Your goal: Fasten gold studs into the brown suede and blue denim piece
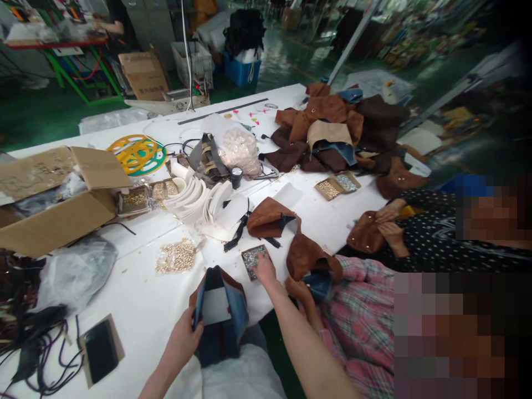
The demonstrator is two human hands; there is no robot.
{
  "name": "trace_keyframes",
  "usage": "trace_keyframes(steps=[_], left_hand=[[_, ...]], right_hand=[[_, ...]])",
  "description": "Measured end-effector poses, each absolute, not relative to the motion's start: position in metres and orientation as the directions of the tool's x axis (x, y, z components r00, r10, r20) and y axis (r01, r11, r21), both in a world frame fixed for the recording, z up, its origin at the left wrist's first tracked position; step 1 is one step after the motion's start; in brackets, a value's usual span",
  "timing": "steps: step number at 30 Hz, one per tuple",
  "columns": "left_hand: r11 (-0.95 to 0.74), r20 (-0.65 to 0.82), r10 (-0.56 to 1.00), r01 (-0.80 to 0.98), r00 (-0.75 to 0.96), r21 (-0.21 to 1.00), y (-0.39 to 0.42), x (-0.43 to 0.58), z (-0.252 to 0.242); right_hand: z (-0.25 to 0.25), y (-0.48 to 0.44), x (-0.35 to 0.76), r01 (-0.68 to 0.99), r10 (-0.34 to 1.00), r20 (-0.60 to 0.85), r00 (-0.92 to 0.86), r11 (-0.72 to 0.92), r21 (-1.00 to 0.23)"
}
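My left hand (188,333) grips the near-left edge of a brown bag with blue lining (238,310), thumb inside and fingers outside. The bag stands open at my lap, and a pale sheet (216,305) shows inside it. To the right, my right hand (265,270) dips its bunched fingertips into a small cardboard box of silver metal pieces (250,256). Whatever lies between those fingertips is too small to make out. A clear bag of gold-coloured metal pieces (177,256) lies on the white table (145,293) beyond my left hand.
Brown bags (270,217) lie ahead, with a larger heap (332,119) behind. Co-workers' hands (301,291) handle brown bags on my right. White curved strips (208,199), a cardboard box (54,221), a phone (101,349) and cables (54,354) occupy the left and middle.
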State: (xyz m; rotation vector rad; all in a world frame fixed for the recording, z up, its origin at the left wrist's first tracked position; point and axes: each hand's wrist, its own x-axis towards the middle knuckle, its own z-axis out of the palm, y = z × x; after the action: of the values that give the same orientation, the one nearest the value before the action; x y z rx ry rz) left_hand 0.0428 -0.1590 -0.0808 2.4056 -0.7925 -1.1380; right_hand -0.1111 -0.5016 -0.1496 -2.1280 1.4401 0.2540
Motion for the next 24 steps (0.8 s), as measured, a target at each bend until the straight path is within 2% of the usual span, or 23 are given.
trace_keyframes(steps=[3, 9, 13, 18, 21, 24], left_hand=[[-0.777, -0.586, -0.621, -0.315, 0.52, 0.544, -0.159, 0.041, -0.078], [-0.768, -0.587, -0.63, -0.298, 0.508, 0.566, -0.162, 0.039, -0.072], [-0.758, -0.57, -0.643, -0.316, 0.511, 0.571, -0.163, 0.039, -0.067], [-0.759, -0.577, -0.642, -0.31, 0.505, 0.572, -0.161, 0.04, -0.063], [-0.754, -0.579, -0.646, -0.3, 0.496, 0.584, -0.156, 0.04, -0.065], [-0.746, -0.573, -0.653, -0.29, 0.496, 0.599, -0.151, 0.04, -0.072]], right_hand=[[-0.162, -0.498, -0.106, -0.89, -0.789, -0.426, 0.443, -0.327, -0.318], [-0.177, -0.494, -0.103, -0.843, -0.743, -0.43, 0.513, -0.341, -0.417], [-0.181, -0.489, -0.108, -0.813, -0.736, -0.432, 0.521, -0.276, -0.512], [-0.188, -0.495, -0.119, -0.725, -0.785, -0.411, 0.463, -0.069, -0.685], [-0.198, -0.501, -0.126, -0.618, -0.815, -0.447, 0.369, 0.145, -0.773], [-0.208, -0.5, -0.133, -0.436, -0.782, -0.535, 0.32, 0.379, -0.816]])
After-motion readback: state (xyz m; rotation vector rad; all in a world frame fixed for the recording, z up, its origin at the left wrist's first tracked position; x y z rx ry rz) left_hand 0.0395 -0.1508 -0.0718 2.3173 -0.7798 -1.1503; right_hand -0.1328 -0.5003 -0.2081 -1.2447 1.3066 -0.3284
